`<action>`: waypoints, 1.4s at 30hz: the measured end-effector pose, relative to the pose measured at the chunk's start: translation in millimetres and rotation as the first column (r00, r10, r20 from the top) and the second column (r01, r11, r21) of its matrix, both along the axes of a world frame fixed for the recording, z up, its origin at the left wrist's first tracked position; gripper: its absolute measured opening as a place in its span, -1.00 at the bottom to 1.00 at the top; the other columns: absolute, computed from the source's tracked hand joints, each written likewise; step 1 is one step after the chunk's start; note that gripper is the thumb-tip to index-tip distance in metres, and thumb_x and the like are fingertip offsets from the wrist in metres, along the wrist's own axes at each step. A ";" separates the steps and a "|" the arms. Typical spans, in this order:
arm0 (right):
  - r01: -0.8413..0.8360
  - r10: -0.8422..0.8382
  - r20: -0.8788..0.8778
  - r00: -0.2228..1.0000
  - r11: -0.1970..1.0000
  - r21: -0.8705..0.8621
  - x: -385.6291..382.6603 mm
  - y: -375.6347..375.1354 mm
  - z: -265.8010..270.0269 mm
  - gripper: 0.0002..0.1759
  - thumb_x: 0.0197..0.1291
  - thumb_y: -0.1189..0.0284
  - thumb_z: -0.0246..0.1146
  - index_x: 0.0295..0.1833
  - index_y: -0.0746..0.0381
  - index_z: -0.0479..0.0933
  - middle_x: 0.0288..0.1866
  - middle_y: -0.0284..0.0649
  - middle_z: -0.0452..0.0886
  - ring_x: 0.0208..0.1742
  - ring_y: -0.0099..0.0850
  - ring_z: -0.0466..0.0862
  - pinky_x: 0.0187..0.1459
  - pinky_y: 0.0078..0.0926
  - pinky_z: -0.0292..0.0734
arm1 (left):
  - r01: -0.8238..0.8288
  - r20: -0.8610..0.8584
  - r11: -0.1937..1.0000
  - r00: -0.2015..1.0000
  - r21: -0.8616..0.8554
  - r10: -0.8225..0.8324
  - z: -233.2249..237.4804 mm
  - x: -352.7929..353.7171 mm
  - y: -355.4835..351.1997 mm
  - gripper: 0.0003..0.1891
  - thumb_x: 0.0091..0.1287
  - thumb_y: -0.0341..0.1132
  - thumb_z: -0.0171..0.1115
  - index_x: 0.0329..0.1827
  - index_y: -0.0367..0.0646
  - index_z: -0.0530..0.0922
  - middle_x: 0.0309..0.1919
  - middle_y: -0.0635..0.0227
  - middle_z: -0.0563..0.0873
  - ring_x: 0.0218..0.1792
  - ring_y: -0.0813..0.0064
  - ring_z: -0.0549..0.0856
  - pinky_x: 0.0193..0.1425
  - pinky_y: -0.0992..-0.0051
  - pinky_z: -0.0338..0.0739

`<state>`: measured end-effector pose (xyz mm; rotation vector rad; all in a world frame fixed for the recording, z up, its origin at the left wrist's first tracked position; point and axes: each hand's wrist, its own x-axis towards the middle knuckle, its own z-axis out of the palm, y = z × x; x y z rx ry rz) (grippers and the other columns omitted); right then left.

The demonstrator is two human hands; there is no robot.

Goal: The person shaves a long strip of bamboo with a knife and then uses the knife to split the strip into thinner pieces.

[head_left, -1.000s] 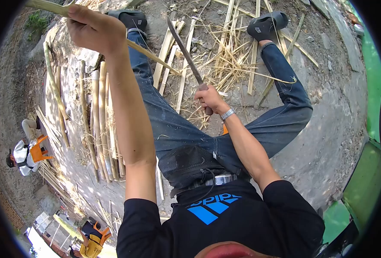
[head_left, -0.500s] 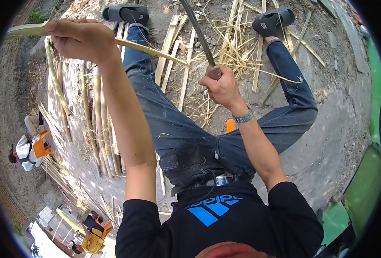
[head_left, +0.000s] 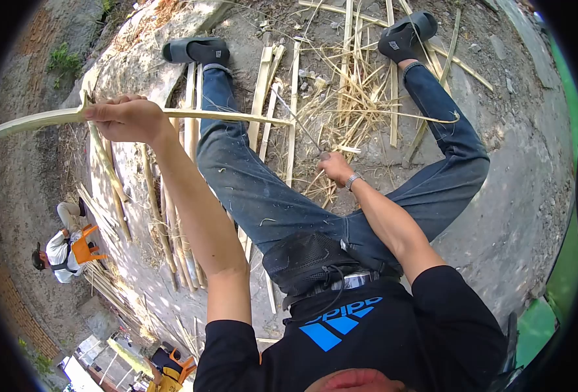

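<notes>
My left hand (head_left: 129,119) is raised at the upper left, fingers wrapped around a long split bamboo strip (head_left: 237,116). The strip runs sideways across the view, one end bending out past the hand to the left, the other reaching over my left leg. A sliver stands up from it beside my thumb. Between my knees, my right hand (head_left: 337,168) grips the handle of a long knife (head_left: 300,123). Its blade looks thin here, almost edge-on, and slants up to the left; its far part overlaps the strip in this view.
Bamboo shavings (head_left: 354,117) lie heaped between my feet, among flat bamboo slats (head_left: 260,98). Bamboo poles (head_left: 161,222) lie at my left. Farther left, one person (head_left: 64,255) sits on an orange chair (head_left: 88,247); another person in yellow (head_left: 167,380) is at the bottom left.
My right hand has dropped toward my lap, and the knife has swung from broadside to nearly edge-on. The strip in my left hand lies more level, and the view has shifted slightly.
</notes>
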<state>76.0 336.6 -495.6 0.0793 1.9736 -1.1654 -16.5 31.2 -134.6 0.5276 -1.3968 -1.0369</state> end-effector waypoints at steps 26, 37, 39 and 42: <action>0.089 -0.128 -0.083 0.988 0.927 -0.365 7.4 -40.7 77.7 -0.17 0.45 -0.28 -0.05 -0.62 0.22 0.42 -0.74 -0.35 0.35 -0.64 -0.49 0.44 -0.51 -0.34 0.37 | 0.747 -0.088 0.663 0.665 0.054 -0.742 -5.0 22.3 -25.6 -0.27 0.29 0.61 -0.07 -0.50 0.10 0.08 -0.72 0.55 0.01 -0.69 0.60 -0.03 -0.56 0.48 -0.16; 0.097 -0.298 -0.241 0.924 0.790 -0.605 -32.2 -26.2 226.2 -0.17 0.44 -0.29 -0.01 -0.54 0.29 0.38 -0.72 -0.31 0.27 -0.62 -0.49 0.29 -0.53 -0.30 0.20 | 0.702 -0.022 0.703 0.709 0.112 -0.704 -34.0 38.4 -0.1 -0.39 0.41 0.23 0.21 -0.51 0.11 0.05 -0.72 0.60 -0.01 -0.69 0.67 -0.04 -0.59 0.50 -0.15; 0.115 -0.326 -0.187 0.927 0.719 -0.685 -29.1 -26.0 235.3 -0.18 0.44 -0.28 0.02 -0.52 0.29 0.36 -0.71 -0.33 0.25 -0.60 -0.53 0.27 -0.53 -0.37 0.19 | 0.721 -0.061 0.684 0.692 0.110 -0.719 -27.5 31.3 14.9 -0.54 0.55 -0.19 0.08 -0.52 0.08 0.07 -0.74 0.60 0.02 -0.72 0.68 -0.03 -0.63 0.50 -0.14; 0.143 -0.437 -0.316 0.843 0.746 -0.650 -2.6 -17.6 157.4 -0.19 0.42 -0.27 0.06 -0.52 0.30 0.41 -0.71 -0.32 0.33 -0.60 -0.51 0.35 -0.53 -0.39 0.22 | 0.712 -0.112 0.691 0.702 0.122 -0.703 -17.7 16.4 37.0 -0.53 0.57 -0.37 0.05 -0.57 0.03 0.09 -0.76 0.57 0.06 -0.76 0.70 -0.01 -0.71 0.49 -0.09</action>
